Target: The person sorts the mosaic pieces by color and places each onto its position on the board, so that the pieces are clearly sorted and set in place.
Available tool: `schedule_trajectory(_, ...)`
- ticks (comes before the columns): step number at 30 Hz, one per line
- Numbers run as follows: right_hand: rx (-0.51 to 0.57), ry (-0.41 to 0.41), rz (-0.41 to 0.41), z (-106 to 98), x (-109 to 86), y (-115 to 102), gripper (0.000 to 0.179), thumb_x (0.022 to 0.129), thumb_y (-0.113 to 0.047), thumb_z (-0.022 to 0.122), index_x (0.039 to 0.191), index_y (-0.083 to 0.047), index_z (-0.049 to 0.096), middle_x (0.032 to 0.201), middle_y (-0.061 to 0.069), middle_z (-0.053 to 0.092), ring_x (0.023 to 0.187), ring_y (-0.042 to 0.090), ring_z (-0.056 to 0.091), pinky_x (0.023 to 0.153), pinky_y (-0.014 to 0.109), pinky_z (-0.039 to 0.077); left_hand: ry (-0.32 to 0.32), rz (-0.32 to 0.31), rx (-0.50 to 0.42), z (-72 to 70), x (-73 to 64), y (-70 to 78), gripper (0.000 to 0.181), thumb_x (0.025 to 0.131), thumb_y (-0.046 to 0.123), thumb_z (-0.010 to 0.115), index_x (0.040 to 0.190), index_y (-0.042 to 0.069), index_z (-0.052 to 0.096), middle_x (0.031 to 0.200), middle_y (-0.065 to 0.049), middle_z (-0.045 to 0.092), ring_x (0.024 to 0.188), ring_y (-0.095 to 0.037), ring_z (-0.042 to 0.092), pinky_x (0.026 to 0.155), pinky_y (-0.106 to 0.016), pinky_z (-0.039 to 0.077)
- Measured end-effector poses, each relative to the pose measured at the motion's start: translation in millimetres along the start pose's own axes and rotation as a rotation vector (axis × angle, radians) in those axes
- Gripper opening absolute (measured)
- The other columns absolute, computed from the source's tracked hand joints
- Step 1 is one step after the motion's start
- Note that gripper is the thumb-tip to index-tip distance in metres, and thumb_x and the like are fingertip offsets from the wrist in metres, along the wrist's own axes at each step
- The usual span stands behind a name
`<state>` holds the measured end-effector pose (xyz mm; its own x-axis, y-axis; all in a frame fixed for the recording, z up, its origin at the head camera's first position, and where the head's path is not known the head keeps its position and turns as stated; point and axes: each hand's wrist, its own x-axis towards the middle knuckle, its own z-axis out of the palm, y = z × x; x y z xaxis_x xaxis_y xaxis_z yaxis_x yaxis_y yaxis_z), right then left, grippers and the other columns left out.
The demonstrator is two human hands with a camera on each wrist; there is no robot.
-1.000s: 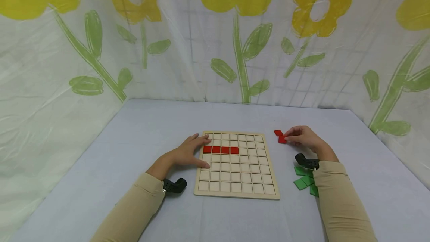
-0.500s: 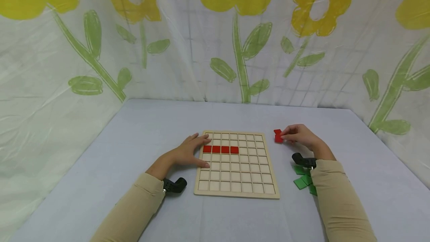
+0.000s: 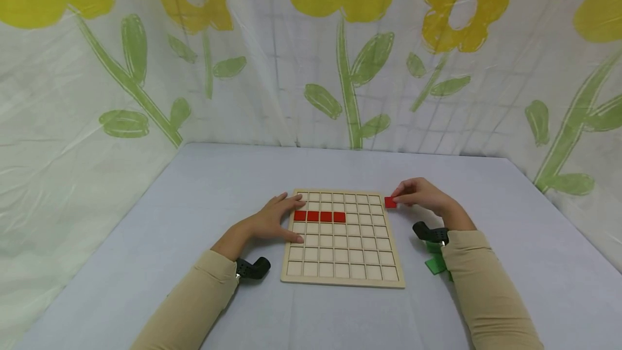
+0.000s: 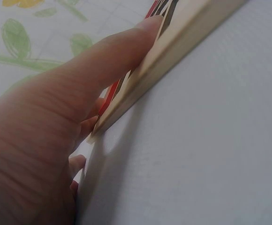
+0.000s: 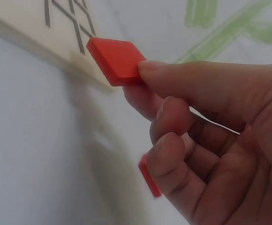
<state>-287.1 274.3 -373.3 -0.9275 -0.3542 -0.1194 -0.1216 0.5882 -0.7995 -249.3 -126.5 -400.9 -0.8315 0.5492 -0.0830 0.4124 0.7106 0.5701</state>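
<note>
In the head view a wooden grid board [image 3: 343,285] lies on the table, with a row of several red tiles [image 3: 326,216] in its third row from the top, starting at the left. My left hand [image 3: 269,221] rests on the board's left edge, fingers spread and thumb on the frame. Between thumb and index finger my right hand [image 3: 424,197] pinches a red tile [image 5: 115,61], just off the board's upper right edge. Another red tile [image 5: 151,177] shows behind the curled fingers in the right wrist view; in the head view the hand hides it.
Several green tiles [image 3: 435,264] lie right of the board, partly covered by the right sleeve [image 3: 486,280]. A flowered curtain [image 3: 272,69] hangs behind the table's back edge. Each wrist wears a black camera mount, such as the left one [image 3: 254,269].
My right hand has carried the red tile leftward from near the other loose red tile to the board's right edge. The left hand has stayed still.
</note>
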Motion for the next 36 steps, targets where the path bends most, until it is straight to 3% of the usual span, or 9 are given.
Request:
schedule_trajectory(7, 0.008, -0.055, 0.013, 12.9, 5.4, -15.9, 0.024, 0.085, -0.017, 0.067, 0.098, 0.004, 0.064, 0.078, -0.002, 0.062, 0.066, 0.01, 0.05, 0.06, 0.024, 0.046, -0.004, -0.004, -0.01, 0.2, -0.6, 1.0, 0.089, 0.07, 0.05, 0.076, 0.144, 0.022, 0.035, 0.157, 0.004, 0.018, 0.146, -0.03, -0.001, 0.115, -0.056, 0.007)
schedule_trajectory(18, -0.012, -0.075, 0.03, 32.1, 9.5, -33.3, 0.023, 0.085, -0.017, 0.066, 0.096, 0.003, 0.065, 0.079, -0.001, 0.063, 0.068, 0.012, 0.051, 0.063, 0.026, 0.047, -0.001, -0.001, 0.005, -0.9, -0.8, 1.4, 0.089, 0.07, 0.05, 0.076, 0.145, 0.023, 0.035, 0.157, 0.004, 0.018, 0.146, -0.029, -0.001, 0.115, -0.057, 0.007)
schedule_trajectory(36, 0.079, -0.128, 0.002, 56.2, 11.2, -45.8, 0.021, 0.084, -0.014, 0.068, 0.094, 0.005, 0.066, 0.077, -0.004, 0.064, 0.069, 0.011, 0.054, 0.067, 0.025, 0.05, 0.002, -0.001, 0.006, 0.3, -0.2, -0.4, 0.089, 0.07, 0.05, 0.076, 0.144, 0.022, 0.035, 0.157, 0.004, 0.019, 0.146, -0.03, 0.0, 0.115, -0.056, 0.007)
